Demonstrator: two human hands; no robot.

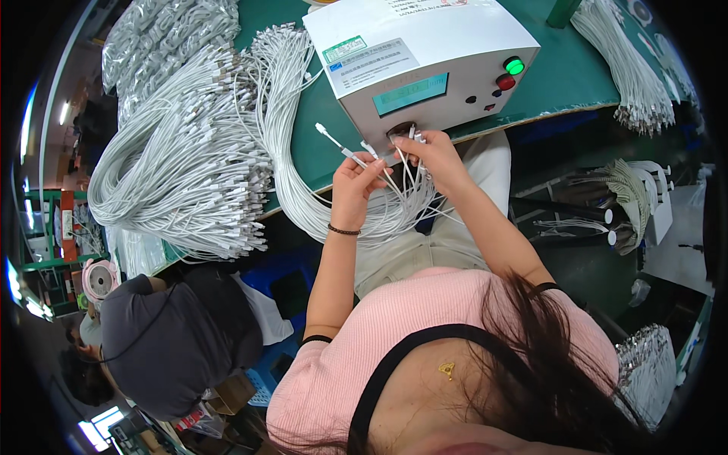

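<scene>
My left hand (353,186) pinches a few white charging cables, their plug ends (350,155) sticking up past the fingertips. Close beside it, my right hand (437,161) is closed on a white cable connector at the round dark port (402,130) in the front of a white tester box (470,64). Whether the connector sits inside the port is hidden by my fingers. Under both hands a bundle of white cables (402,208) hangs over the table edge and across my lap. The tester has a lit blue-green display (410,95), with a glowing green lamp (514,66) and a red button (506,81).
A large heap of white cables (182,159) covers the green table's left side, with bagged cables (171,45) behind. Another cable bundle (626,68) lies at the far right. A co-worker in dark clothing (174,334) sits at lower left. Racks (576,220) stand to the right.
</scene>
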